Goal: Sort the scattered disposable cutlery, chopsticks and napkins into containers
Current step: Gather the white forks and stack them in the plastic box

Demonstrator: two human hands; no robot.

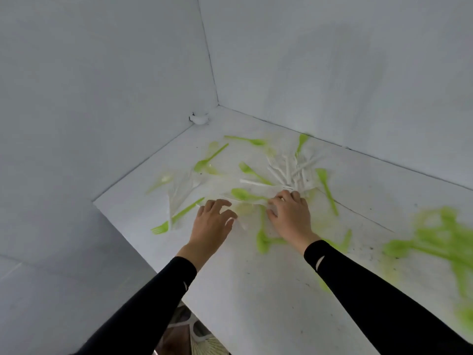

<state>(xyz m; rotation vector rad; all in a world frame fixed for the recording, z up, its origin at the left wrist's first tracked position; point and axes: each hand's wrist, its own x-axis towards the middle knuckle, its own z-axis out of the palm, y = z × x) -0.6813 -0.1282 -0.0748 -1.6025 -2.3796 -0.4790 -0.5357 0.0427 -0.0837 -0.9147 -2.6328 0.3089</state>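
Observation:
Green plastic forks and spoons lie scattered over a white table (256,290). A pile of white cutlery (289,170) sits behind my hands. A clear plastic wrapper (184,190) lies to the left with a green fork (179,216) on it. My left hand (212,224) hovers low with fingers spread and loosely bent, holding nothing. My right hand (289,213) rests on thin white wrappers and cutlery, its fingertips near a green spoon (243,193). Whether it pinches anything is hidden under the fingers. The picture is blurred by motion.
White walls close the table's back and left sides, meeting in a corner with a small white fitting (199,118). A blurred heap of green cutlery (435,242) lies at the right. The table's front-left edge drops off beside my left forearm. No container shows.

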